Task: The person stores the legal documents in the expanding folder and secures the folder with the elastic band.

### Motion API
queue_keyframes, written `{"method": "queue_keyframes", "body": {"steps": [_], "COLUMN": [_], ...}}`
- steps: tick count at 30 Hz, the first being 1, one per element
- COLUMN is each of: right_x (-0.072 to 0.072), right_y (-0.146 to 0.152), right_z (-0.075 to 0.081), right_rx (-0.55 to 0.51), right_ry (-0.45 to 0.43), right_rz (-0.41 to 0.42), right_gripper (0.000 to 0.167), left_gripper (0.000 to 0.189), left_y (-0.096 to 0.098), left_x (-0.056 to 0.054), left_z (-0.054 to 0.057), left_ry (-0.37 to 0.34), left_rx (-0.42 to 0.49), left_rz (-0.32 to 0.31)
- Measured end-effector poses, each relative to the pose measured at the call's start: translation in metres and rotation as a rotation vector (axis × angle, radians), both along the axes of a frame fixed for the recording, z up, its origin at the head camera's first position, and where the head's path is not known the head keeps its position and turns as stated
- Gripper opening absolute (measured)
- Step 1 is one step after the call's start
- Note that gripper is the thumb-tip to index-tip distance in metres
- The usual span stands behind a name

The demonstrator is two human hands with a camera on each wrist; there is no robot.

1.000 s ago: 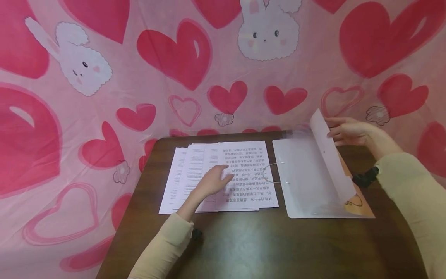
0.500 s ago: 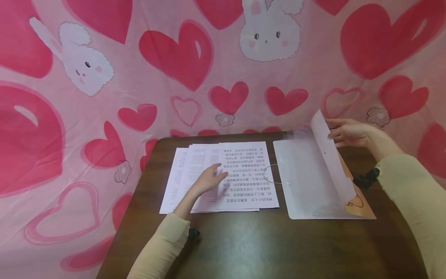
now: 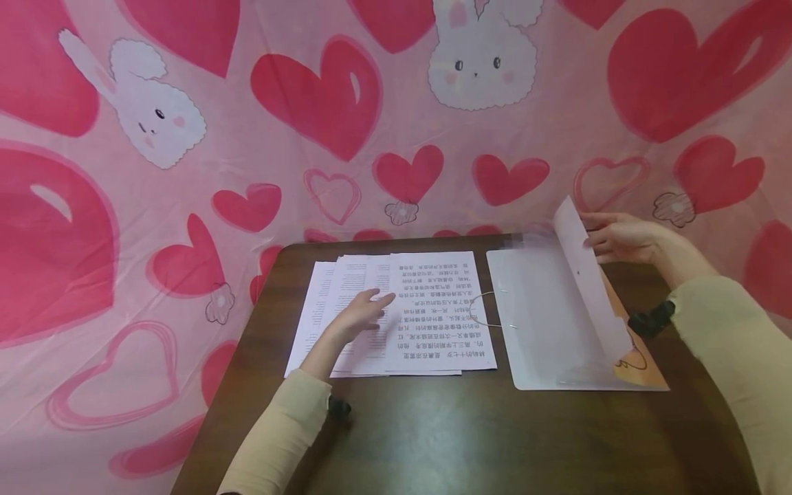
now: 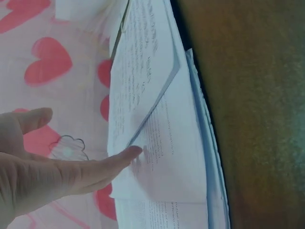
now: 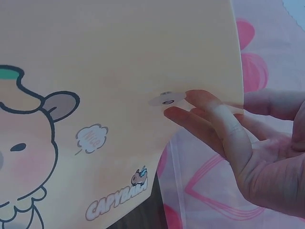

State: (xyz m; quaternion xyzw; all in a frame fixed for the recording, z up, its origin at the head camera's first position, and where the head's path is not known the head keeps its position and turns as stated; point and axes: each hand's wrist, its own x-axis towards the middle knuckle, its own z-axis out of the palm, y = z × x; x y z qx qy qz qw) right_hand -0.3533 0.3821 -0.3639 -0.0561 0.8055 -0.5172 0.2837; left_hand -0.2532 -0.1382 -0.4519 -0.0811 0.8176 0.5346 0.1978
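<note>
In the head view my left hand (image 3: 355, 317) hovers over or lightly touches several printed sheets (image 3: 442, 344), its fingers extended and apart. The left wrist view has one fingertip at the slanted edge of an upper sheet (image 4: 143, 71); whether it touches cannot be told. To the right lies a translucent document folder (image 3: 532, 330) with a string loop at its left edge. My right hand (image 3: 625, 237) holds the folder's raised flap, so the folder stands open. In the right wrist view fingers lie on both sides of the cartoon-printed cover (image 5: 119, 52), near a round snap (image 5: 167, 98).
A dark wooden table (image 3: 433, 440) carries everything, with bare wood in front of the papers. Behind it hangs a pink cloth (image 3: 260, 124) with red hearts and white rabbits. The sheets overlap in a staggered row left of the folder.
My left hand has drawn left across the sheets, off the right-hand page toward the overlapping ones. My right hand and the raised flap have stayed nearly still.
</note>
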Motion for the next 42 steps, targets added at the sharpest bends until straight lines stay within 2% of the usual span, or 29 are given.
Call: {"method": "queue_keyframes", "body": {"steps": [5,11,18,25,29,37,42], "right_x": [0.000,0.000,-0.001,0.000,0.001,0.002,0.000], "right_y": [0.000,-0.001,-0.002,-0.002,-0.003,-0.005,-0.005], "right_z": [0.000,-0.001,-0.003,-0.003,-0.003,-0.004,-0.005], "right_rx": [0.000,0.012,0.017,-0.003,-0.018,-0.031,-0.033], "right_ry": [-0.008,-0.002,0.001,-0.006,-0.018,-0.029,-0.030], "right_rz": [0.005,0.004,0.002,-0.007,-0.012,-0.012,-0.012], "right_gripper": [0.081,0.080,0.080,0.080,0.081,0.081,0.081], "left_gripper": [0.084,0.076,0.072,0.071,0.064,0.053,0.050], "left_y": [-0.005,-0.006,-0.006,0.000,0.005,0.010,0.012], "left_x": [-0.005,-0.010,-0.011,-0.015,-0.016,-0.020,-0.024], "left_z": [0.000,-0.002,-0.001,-0.004,-0.007,-0.015,-0.014], "left_ry": [-0.072,-0.126,-0.186,-0.254,-0.249,-0.176,-0.195], "left_rx": [0.170,0.298,0.485,0.634,0.625,0.415,0.363], "left_rz": [0.050,0.110,0.216,0.257,0.266,0.178,0.167]}}
